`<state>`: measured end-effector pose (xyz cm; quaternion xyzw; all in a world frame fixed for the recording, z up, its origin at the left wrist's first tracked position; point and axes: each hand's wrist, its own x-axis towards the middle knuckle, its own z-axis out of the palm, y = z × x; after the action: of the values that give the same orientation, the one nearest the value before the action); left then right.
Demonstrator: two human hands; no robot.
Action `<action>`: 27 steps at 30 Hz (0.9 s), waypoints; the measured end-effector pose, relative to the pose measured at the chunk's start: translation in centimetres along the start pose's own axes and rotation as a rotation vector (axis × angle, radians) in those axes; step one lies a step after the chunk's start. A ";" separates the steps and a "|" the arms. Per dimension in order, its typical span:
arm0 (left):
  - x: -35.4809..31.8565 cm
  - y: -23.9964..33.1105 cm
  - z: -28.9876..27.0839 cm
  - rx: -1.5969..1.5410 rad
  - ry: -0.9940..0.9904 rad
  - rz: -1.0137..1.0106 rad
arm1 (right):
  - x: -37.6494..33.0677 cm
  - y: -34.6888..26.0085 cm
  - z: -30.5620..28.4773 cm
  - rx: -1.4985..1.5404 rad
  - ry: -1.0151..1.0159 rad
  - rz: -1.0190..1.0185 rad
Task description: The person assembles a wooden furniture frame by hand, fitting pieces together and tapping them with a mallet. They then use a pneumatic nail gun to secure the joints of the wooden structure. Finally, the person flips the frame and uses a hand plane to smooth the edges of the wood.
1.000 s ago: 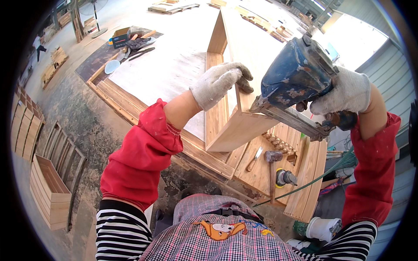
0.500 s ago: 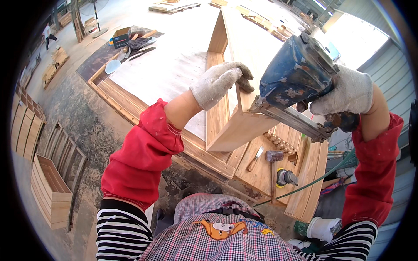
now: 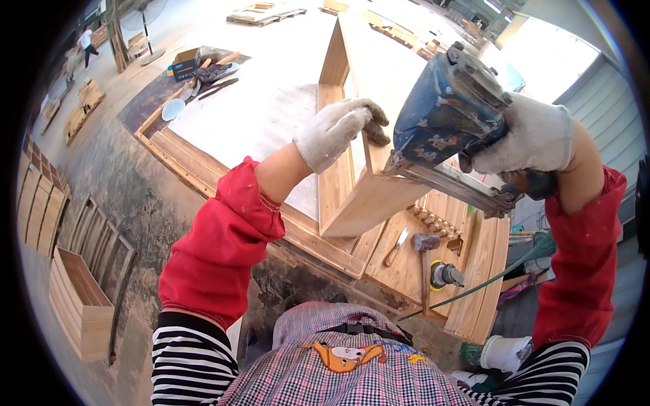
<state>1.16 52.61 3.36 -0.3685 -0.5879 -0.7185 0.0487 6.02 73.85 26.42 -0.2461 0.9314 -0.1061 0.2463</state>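
A pale wooden box frame (image 3: 376,199) stands on edge on the workbench in front of me. My left hand (image 3: 338,133), in a greyish-white work glove, is wrapped over the frame's upper edge close to its near corner. Gripped in my gloved right hand (image 3: 531,134) is a scuffed blue nail gun (image 3: 448,111). The gun is held sideways, its nose against or very near the frame's near upper corner; exact contact is hard to tell. My right fingers are partly hidden behind the gun's handle.
On the bench to the right lie a mallet (image 3: 426,243), a knife (image 3: 396,247) and a round power tool (image 3: 445,275). A green hose (image 3: 504,272) crosses there. Tools and a dark box (image 3: 185,64) sit far left. Wooden crates (image 3: 81,308) stand on the left floor. A person (image 3: 87,46) walks far off.
The nail gun and my right hand have shifted slightly left. My left hand keeps its hold on the frame. The distant person has moved a little to the right.
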 end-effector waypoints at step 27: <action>-0.2 0.3 0.2 0.036 0.003 -0.030 | -2.3 3.2 0.9 0.221 0.096 0.068</action>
<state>1.53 52.65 3.52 -0.3575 -0.6062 -0.7090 0.0455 6.92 77.70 25.58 -0.1803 0.9326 -0.2112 0.2307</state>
